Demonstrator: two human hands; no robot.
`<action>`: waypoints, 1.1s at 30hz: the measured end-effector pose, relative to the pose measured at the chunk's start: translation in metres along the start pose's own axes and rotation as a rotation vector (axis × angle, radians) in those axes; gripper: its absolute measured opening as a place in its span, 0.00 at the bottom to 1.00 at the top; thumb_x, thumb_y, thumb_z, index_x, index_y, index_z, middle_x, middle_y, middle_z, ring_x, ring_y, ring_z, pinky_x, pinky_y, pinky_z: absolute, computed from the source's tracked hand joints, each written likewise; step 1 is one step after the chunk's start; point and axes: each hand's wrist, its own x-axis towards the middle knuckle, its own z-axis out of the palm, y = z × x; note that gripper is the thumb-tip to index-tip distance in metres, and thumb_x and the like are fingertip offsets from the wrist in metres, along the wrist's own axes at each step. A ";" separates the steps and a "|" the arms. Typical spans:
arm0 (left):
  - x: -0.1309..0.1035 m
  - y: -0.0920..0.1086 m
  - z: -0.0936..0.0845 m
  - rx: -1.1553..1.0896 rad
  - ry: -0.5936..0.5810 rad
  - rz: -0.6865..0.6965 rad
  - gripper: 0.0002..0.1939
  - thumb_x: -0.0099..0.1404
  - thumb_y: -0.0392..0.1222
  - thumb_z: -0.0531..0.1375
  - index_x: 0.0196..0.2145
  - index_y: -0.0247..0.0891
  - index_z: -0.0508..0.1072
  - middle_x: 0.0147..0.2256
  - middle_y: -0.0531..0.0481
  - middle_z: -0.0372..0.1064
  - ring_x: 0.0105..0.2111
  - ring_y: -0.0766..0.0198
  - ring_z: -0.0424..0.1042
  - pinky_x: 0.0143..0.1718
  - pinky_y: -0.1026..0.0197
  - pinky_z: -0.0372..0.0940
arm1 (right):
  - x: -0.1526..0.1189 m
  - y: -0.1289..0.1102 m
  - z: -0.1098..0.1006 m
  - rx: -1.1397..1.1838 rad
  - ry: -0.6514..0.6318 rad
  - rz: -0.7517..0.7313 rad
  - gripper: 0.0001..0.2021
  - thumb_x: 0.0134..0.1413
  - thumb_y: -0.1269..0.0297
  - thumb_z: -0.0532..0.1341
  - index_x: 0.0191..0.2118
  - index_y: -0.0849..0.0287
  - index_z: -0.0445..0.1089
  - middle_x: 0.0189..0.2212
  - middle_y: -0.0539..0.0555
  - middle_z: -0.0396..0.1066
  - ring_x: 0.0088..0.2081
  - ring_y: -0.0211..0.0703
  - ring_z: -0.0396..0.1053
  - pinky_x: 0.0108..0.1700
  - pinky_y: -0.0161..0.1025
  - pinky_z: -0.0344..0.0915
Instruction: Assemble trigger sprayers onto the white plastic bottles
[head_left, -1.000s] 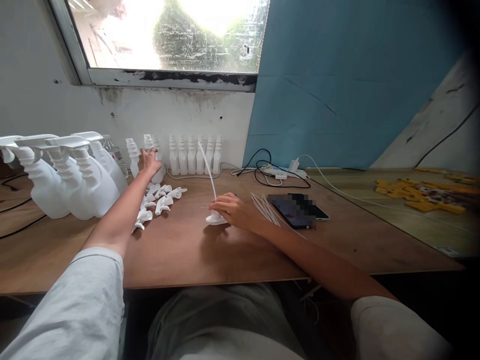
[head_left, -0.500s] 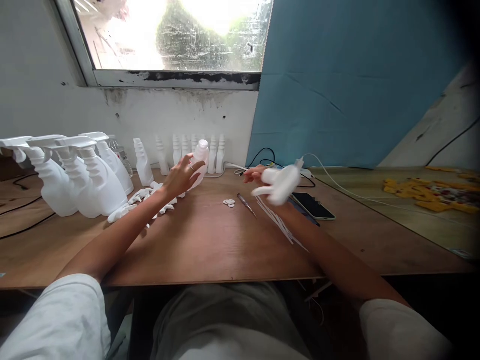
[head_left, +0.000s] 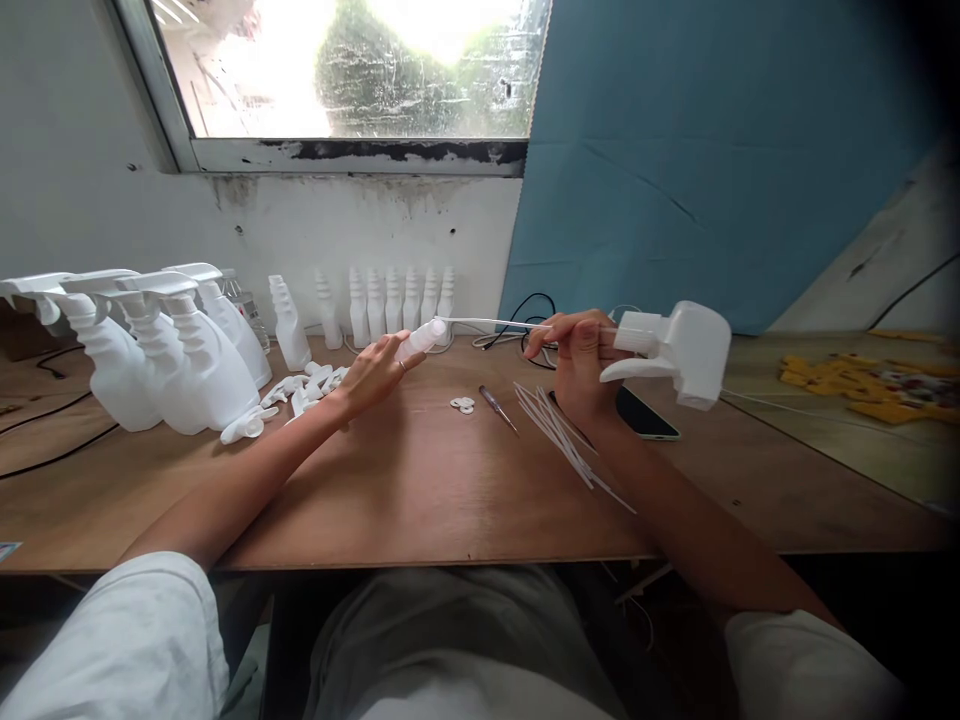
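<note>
My left hand (head_left: 373, 375) is closed around a white plastic bottle (head_left: 422, 341), which tilts so its open neck faces right. In my right hand (head_left: 581, 362) is a white trigger sprayer head (head_left: 697, 350), lying sideways with its nozzle end down. A thin white dip tube (head_left: 499, 322) runs left from it, its tip at the bottle's mouth; whether the tip is inside I cannot tell. Below my right hand lie several loose white tubes (head_left: 559, 440). A screwdriver (head_left: 498, 409) and small white rings (head_left: 463, 404) rest on the table between my hands.
Several bottles with sprayer heads (head_left: 206, 365) stand at left, beside a pile of loose white sprayer parts (head_left: 300, 392). Uncapped bottles (head_left: 394, 308) line the wall. A phone (head_left: 645, 415) lies behind my right wrist; black cables (head_left: 536, 310) run along the wall.
My left hand has closed on the bottle and tipped it to the right. The sprayer head has turned and moved right, and its tube now reaches the bottle's mouth.
</note>
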 end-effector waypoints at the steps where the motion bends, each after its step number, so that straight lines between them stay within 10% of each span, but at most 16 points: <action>1: 0.000 0.001 0.000 -0.003 0.000 -0.004 0.26 0.68 0.30 0.48 0.60 0.48 0.59 0.58 0.38 0.54 0.52 0.51 0.62 0.46 0.48 0.67 | 0.000 -0.002 0.001 0.002 0.010 -0.009 0.18 0.63 0.50 0.54 0.27 0.55 0.66 0.21 0.48 0.65 0.23 0.39 0.68 0.35 0.44 0.67; 19: 0.001 0.012 0.004 -0.121 0.058 0.027 0.19 0.67 0.33 0.52 0.55 0.45 0.65 0.56 0.38 0.54 0.51 0.51 0.63 0.47 0.46 0.68 | 0.005 -0.017 0.004 0.031 0.036 0.035 0.17 0.62 0.53 0.57 0.25 0.56 0.69 0.18 0.47 0.65 0.17 0.36 0.64 0.26 0.40 0.62; 28: 0.003 0.031 -0.017 -0.292 0.199 0.197 0.17 0.67 0.41 0.54 0.53 0.46 0.68 0.53 0.40 0.57 0.48 0.55 0.66 0.47 0.50 0.68 | 0.030 0.002 0.028 -0.155 -0.332 0.382 0.13 0.55 0.57 0.64 0.26 0.60 0.75 0.21 0.49 0.69 0.24 0.34 0.65 0.30 0.35 0.64; 33: 0.005 0.049 -0.033 -0.583 0.305 0.140 0.15 0.68 0.39 0.53 0.52 0.44 0.68 0.51 0.42 0.59 0.43 0.61 0.67 0.44 0.56 0.69 | 0.032 0.014 0.044 -0.031 -0.305 0.466 0.09 0.55 0.59 0.63 0.30 0.58 0.75 0.30 0.51 0.73 0.32 0.37 0.68 0.33 0.34 0.67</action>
